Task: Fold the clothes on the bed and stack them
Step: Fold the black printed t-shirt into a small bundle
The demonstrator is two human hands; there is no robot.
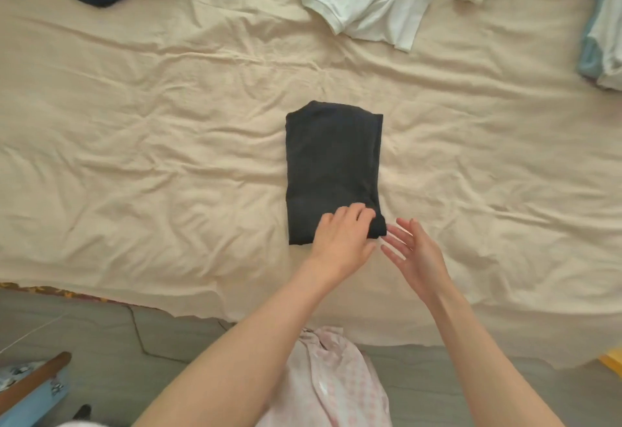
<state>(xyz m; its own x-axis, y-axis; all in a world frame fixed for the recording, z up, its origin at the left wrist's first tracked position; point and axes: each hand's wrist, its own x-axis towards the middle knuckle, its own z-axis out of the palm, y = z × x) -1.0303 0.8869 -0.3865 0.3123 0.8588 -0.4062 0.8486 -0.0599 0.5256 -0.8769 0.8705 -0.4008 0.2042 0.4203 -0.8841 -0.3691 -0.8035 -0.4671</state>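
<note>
Folded dark garment [331,170] — frame centre, on my beige bedsheet [168,144]. My left hand [343,234] grips its lower right corner; right hand [412,253] beside it — fingers spread, holding nothing.

Both bare forearms reached forward, hands close together at the near right corner of the folded dark garment [333,170].
Left hand [343,234] lay palm down, fingers curled on that corner's edge. Right hand [415,251] hovered just beside it, palm inward, fingers straight and spread, holding nothing.
</note>
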